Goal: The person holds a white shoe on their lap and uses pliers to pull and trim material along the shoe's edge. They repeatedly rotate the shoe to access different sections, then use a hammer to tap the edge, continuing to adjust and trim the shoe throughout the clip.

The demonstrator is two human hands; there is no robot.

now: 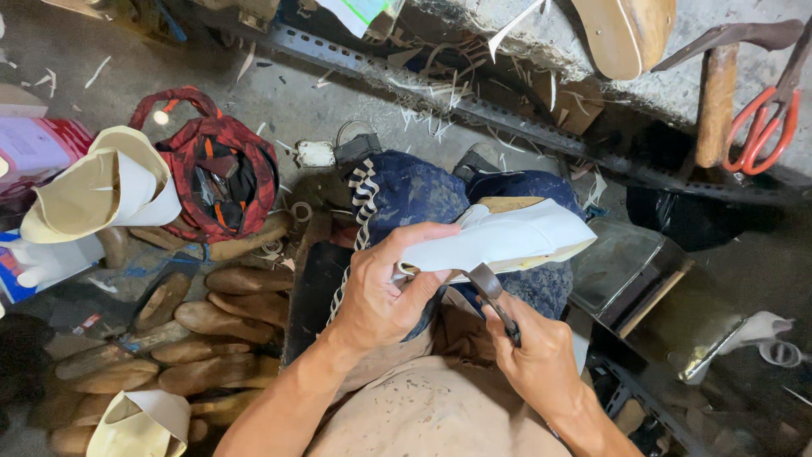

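White shoe (499,239) braced on knee, clamped in left hand (385,292) for steadiness; right hand (533,355) gripping pincers (495,296) at its edge.

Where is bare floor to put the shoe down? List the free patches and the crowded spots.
Bare floor lies between the red bag and the metal rail. A smaller patch sits at far right by the white scissors. Crowded: the wooden lasts left of the left hand, and the glass box beside the white shoe.

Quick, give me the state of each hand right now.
Left hand: closed on the white shoe, steadying it on the knee.
Right hand: closed on dark pincers set against the shoe's edge.
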